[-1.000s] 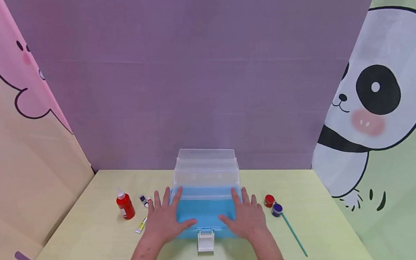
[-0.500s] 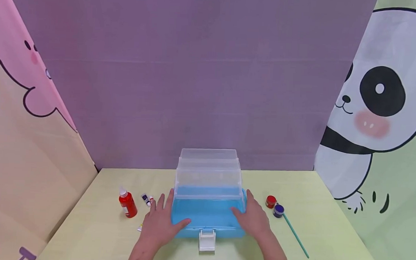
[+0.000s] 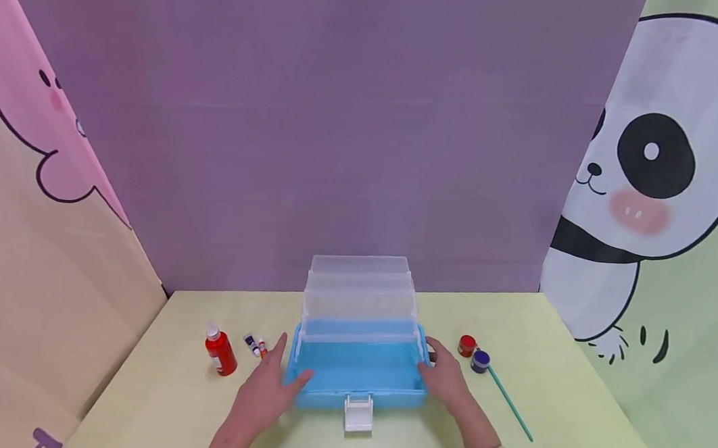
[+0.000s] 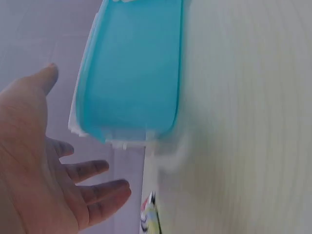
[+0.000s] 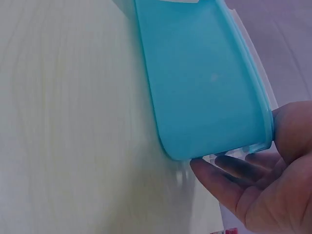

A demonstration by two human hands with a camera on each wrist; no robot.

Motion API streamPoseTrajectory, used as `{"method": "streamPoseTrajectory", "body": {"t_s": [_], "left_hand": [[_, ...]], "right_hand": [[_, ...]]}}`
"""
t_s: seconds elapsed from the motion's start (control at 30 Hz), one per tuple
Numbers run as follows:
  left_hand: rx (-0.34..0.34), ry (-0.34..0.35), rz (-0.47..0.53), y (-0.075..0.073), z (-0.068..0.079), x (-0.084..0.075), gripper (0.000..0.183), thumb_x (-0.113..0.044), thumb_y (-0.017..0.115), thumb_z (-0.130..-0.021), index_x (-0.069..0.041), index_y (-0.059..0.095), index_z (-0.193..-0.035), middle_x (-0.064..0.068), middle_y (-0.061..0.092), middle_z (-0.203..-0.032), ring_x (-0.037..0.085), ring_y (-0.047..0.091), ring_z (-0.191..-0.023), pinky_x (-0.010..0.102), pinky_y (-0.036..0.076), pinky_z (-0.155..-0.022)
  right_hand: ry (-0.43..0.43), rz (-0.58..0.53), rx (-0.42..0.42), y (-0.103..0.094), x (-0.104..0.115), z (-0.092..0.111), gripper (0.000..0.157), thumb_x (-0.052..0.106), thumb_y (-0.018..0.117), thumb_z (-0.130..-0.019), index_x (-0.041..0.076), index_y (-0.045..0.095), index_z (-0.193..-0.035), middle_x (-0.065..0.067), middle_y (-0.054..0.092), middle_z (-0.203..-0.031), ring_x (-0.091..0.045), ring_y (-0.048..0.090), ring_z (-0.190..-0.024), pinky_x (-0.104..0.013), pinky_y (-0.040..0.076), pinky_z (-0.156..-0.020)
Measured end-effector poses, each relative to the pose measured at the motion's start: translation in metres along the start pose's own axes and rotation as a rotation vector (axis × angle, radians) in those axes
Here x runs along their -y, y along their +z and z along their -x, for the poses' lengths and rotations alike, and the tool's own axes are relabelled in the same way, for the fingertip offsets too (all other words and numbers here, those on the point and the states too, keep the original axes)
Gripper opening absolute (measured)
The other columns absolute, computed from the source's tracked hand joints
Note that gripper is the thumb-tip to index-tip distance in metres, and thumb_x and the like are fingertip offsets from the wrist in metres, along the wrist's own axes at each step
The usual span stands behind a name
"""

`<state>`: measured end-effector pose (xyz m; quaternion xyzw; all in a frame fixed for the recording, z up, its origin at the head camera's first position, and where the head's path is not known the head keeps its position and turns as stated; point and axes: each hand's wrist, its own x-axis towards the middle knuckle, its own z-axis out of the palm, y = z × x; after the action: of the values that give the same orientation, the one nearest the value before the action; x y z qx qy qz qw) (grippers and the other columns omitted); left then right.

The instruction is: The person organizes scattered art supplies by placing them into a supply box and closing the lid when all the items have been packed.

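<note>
A blue plastic storage box stands on the table, its clear lid raised at the back and its white latch hanging down in front. My left hand is at the box's left end with fingers spread. In the left wrist view a gap shows between these fingers and the box. My right hand holds the right end: in the right wrist view its thumb lies at the rim and its fingers bend against the end wall.
A red bottle and small paint tubes lie to the left. Right of the box are a red paint pot, a purple pot and a green brush. A purple backdrop rises behind the table.
Both hands have moved outward from over the box to its two ends. The right fingers now bend around its end. The left hand has drawn slightly back; the box has barely moved.
</note>
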<state>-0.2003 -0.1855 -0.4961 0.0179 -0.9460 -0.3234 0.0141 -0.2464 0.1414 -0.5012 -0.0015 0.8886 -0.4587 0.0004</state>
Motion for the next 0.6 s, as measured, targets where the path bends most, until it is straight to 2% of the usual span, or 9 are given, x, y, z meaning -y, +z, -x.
{"method": "streamPoseTrajectory", "body": {"t_s": [0.17, 0.27, 0.43, 0.53, 0.6], "left_hand": [[-0.015, -0.015, 0.081, -0.016, 0.001, 0.013, 0.085, -0.058, 0.058, -0.09, -0.015, 0.023, -0.155, 0.015, 0.043, -0.146, 0.038, 0.045, -0.128, 0.063, 0.041, -0.094], [-0.051, -0.009, 0.132, -0.024, 0.003, 0.016, 0.076, -0.051, 0.059, -0.092, -0.015, 0.029, -0.152, 0.014, 0.05, -0.139, 0.036, 0.05, -0.123, 0.057, 0.046, -0.093], [-0.107, -0.009, 0.171, -0.035, 0.012, 0.021, 0.069, -0.053, 0.06, -0.092, -0.014, 0.042, -0.146, 0.011, 0.058, -0.13, 0.03, 0.055, -0.115, 0.047, 0.051, -0.09], [-0.182, 0.013, 0.145, -0.038, 0.016, 0.03, 0.062, -0.052, 0.061, -0.092, -0.014, 0.05, -0.14, 0.009, 0.062, -0.123, 0.029, 0.058, -0.111, 0.046, 0.051, -0.087], [-0.266, 0.038, 0.127, -0.039, 0.017, 0.037, 0.055, -0.045, 0.064, -0.092, -0.013, 0.055, -0.135, 0.009, 0.065, -0.117, 0.03, 0.06, -0.106, 0.047, 0.051, -0.085]], "right_hand": [[0.024, -0.092, 0.021, 0.001, -0.001, -0.003, 0.056, 0.003, 0.061, -0.091, -0.001, 0.041, -0.143, -0.03, 0.056, -0.123, -0.046, 0.055, -0.111, -0.052, 0.054, -0.08], [0.03, -0.118, 0.036, 0.0, 0.0, -0.003, 0.057, 0.004, 0.061, -0.09, 0.0, 0.041, -0.143, -0.03, 0.056, -0.123, -0.046, 0.056, -0.109, -0.049, 0.057, -0.074], [0.064, -0.144, 0.069, -0.001, -0.003, -0.003, 0.058, 0.007, 0.063, -0.091, 0.002, 0.04, -0.144, -0.03, 0.053, -0.126, -0.047, 0.057, -0.107, -0.042, 0.058, -0.063], [0.08, -0.165, 0.084, -0.002, -0.006, -0.003, 0.059, 0.008, 0.064, -0.091, 0.003, 0.04, -0.145, -0.031, 0.052, -0.127, -0.048, 0.057, -0.107, -0.041, 0.058, -0.06], [0.075, -0.175, 0.087, -0.004, -0.006, -0.004, 0.059, 0.008, 0.064, -0.091, 0.002, 0.04, -0.145, -0.031, 0.052, -0.127, -0.048, 0.056, -0.106, -0.041, 0.058, -0.059]]}}
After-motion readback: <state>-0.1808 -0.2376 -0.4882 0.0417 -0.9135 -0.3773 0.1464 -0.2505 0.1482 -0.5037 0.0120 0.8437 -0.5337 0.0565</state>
